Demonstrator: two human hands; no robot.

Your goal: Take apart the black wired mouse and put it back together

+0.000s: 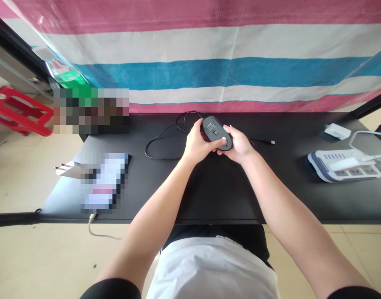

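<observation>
A black wired computer mouse (215,131) is turned underside up above the black table (215,195), showing a dark label and a pale round spot near its near end. My left hand (197,143) grips its left side, thumb on the underside. My right hand (238,144) holds its right side, fingers curled beneath. The mouse's black cable (161,141) loops across the table to the left and behind the hands.
A white power strip (344,166) with a white cord lies at the right, a small white adapter (337,131) behind it. A plug end (271,142) lies right of my hands. Blurred items sit at the left. A striped tarp (209,62) hangs behind; a red rack (20,110) stands far left.
</observation>
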